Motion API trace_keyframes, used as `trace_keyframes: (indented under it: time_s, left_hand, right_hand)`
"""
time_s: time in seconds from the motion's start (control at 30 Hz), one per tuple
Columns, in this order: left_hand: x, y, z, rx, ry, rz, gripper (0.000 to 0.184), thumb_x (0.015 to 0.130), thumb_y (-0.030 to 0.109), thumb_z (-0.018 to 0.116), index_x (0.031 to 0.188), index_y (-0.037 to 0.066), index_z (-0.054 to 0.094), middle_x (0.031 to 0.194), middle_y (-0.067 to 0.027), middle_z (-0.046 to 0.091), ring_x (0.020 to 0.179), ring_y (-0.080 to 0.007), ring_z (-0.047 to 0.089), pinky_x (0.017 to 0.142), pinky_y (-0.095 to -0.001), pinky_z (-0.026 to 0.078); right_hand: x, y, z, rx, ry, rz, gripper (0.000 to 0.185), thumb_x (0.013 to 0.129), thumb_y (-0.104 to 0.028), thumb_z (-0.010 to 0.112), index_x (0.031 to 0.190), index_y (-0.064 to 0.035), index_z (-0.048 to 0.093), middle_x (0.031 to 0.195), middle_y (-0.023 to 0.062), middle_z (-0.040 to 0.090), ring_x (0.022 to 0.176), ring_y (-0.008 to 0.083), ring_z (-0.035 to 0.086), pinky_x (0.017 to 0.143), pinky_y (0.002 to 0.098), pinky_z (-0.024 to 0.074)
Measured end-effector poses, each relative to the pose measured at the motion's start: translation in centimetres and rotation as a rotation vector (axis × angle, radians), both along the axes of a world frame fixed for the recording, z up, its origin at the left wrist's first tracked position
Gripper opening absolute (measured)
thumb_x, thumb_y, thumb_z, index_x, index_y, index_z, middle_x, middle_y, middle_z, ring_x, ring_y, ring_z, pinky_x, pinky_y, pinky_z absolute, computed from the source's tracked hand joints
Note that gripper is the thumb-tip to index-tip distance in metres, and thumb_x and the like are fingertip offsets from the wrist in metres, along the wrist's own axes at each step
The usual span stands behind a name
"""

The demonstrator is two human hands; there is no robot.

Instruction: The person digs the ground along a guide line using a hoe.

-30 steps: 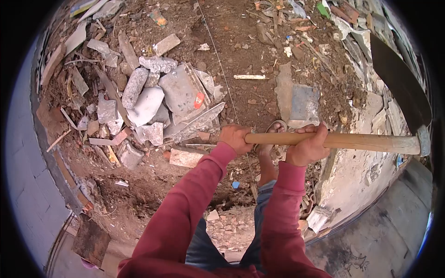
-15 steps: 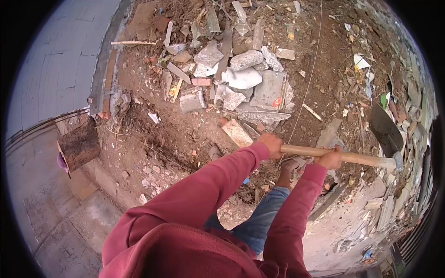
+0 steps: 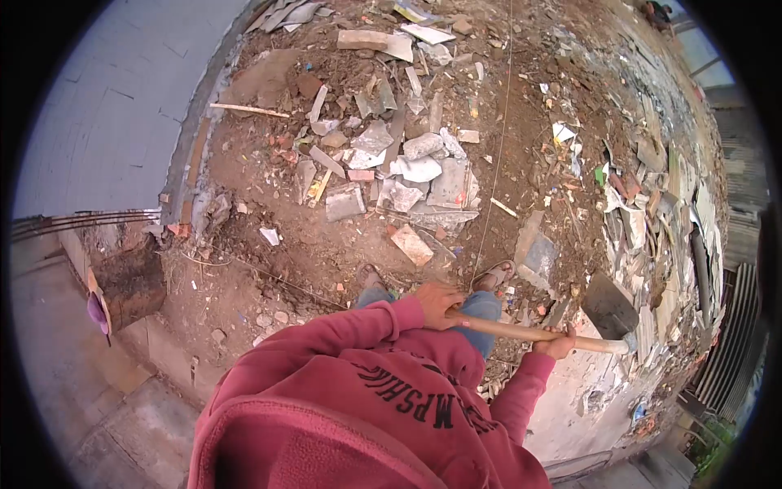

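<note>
My left hand point(image 3: 438, 306) is closed round the butt end of the wooden handle of a hoe point(image 3: 521, 332), close against my body. Farther along the same handle, my right hand point(image 3: 556, 345) grips it nearer the head. The hoe's wide dark metal blade point(image 3: 610, 308) is off to the right, beside the debris; whether it touches the ground I cannot tell. Ahead of my feet lies a pile of broken concrete chunks point(image 3: 419, 169) on brown soil. A flat pale slab piece point(image 3: 412, 244) rests just in front of my sandalled feet.
A thin string point(image 3: 494, 179) runs across the soil between my feet and the far side. Layered rubble point(image 3: 652, 220) is heaped along the right. At left are a grey paved surface point(image 3: 114, 106) and a dark block point(image 3: 126, 281). A person point(image 3: 656, 11) is at the far upper right.
Both hands have drawn the hoe lower and closer to my body, its blade shifting left and down in view. More ground ahead now shows.
</note>
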State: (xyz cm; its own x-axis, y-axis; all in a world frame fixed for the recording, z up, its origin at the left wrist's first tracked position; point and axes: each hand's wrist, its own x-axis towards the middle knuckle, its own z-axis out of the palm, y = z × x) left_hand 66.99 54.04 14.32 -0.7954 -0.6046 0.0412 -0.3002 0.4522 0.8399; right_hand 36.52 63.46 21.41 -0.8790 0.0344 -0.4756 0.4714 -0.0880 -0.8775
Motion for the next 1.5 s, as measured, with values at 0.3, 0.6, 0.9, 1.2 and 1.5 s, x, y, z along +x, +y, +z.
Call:
trace_keyframes:
  time_s: [0.3, 0.6, 0.9, 1.2, 1.5]
  left_hand:
    - [17.6, -9.9, 9.1, 0.415, 0.094, 0.151, 0.042, 0.088, 0.046, 0.071, 0.101, 0.005, 0.072, 0.086, -0.0088, 0.071, 0.079, -0.0212, 0.069, 0.072, -0.0343, 0.053]
    - [15.9, -9.1, 30.8, 0.488, 1.157, -1.098, 0.038, 0.087, 0.024, 0.067, 0.115, -0.002, 0.069, 0.112, -0.0225, 0.061, 0.105, -0.0374, 0.059, 0.088, -0.0474, 0.046]
    - [10.9, -8.8, 37.7, 0.424, 1.253, -1.465, 0.029, 0.092, 0.022, 0.058, 0.106, 0.001, 0.073, 0.112, -0.0245, 0.061, 0.102, -0.0402, 0.059, 0.089, -0.0461, 0.049]
    - [10.3, -5.9, 38.5, 0.836, 1.209, -0.92, 0.012, 0.087, 0.007, 0.068, 0.078, 0.0, 0.068, 0.074, -0.0116, 0.066, 0.06, -0.022, 0.061, 0.052, -0.0341, 0.049]
    - [4.1, -6.5, 37.7, 1.176, 1.144, -1.481, 0.01, 0.09, 0.008, 0.062, 0.085, 0.0, 0.066, 0.083, -0.0165, 0.067, 0.072, -0.0294, 0.063, 0.067, -0.0391, 0.054]
  right_hand:
    - [-4.4, 13.5, -15.7, 0.192, -0.197, -0.079, 0.021, 0.09, -0.028, 0.057, 0.097, -0.01, 0.048, 0.073, 0.0055, 0.048, 0.063, 0.0217, 0.049, 0.059, 0.0389, 0.0456]
    - [-1.6, 10.4, -18.8, 0.136, -0.326, -0.203, 0.025, 0.089, -0.024, 0.057, 0.103, -0.0059, 0.047, 0.081, 0.0098, 0.054, 0.071, 0.0273, 0.054, 0.068, 0.0448, 0.049]
    - [0.8, 14.4, -20.3, 0.021, -0.44, -0.386, 0.029, 0.088, -0.02, 0.056, 0.108, -0.0017, 0.046, 0.09, 0.0141, 0.059, 0.079, 0.0329, 0.06, 0.076, 0.0506, 0.0524]
    - [3.7, 19.3, -24.1, -0.121, -0.314, -0.337, 0.045, 0.084, -0.027, 0.056, 0.117, 0.0004, 0.042, 0.099, 0.0167, 0.058, 0.085, 0.0361, 0.059, 0.08, 0.0503, 0.0515]
    - [4.8, 19.9, -22.2, -0.212, -0.514, -0.639, 0.032, 0.086, -0.02, 0.059, 0.109, -0.0071, 0.041, 0.089, 0.0122, 0.057, 0.075, 0.0292, 0.056, 0.071, 0.0483, 0.0522]
